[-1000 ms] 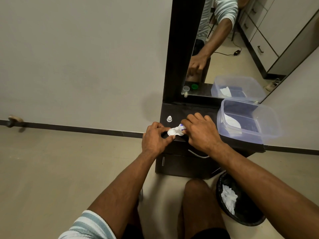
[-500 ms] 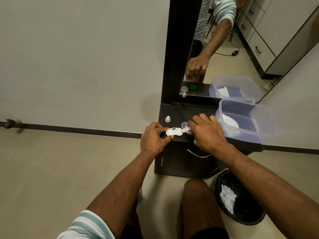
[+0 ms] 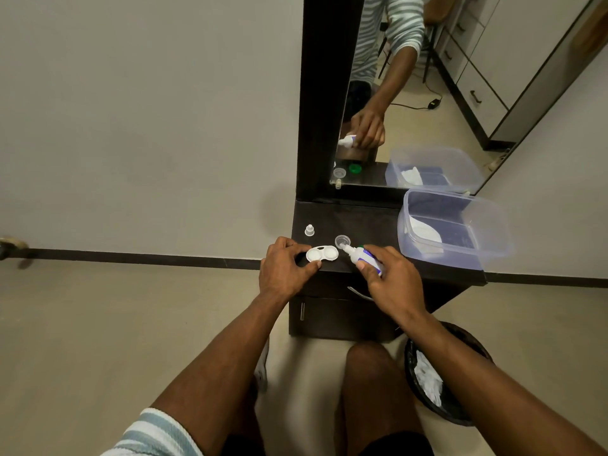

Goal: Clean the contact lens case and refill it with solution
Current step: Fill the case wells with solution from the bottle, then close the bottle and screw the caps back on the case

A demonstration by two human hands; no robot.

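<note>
A white two-well contact lens case lies open on the dark dresser top. My left hand pinches its left end between thumb and fingers. My right hand grips a small white solution bottle with a purple label, tilted with its nozzle pointing left, just right of the case. A clear lens case cap sits behind the nozzle. The bottle's small white cap stands at the back left of the dresser top. A green cap is partly hidden behind the bottle.
A clear plastic box holding white tissue stands on the right of the dresser top. A mirror rises behind. A black waste bin with crumpled tissue stands on the floor at the right, beside my knee.
My right hand has drawn the bottle back to the right, off the case, so both wells now show. My left hand keeps its hold on the case.
</note>
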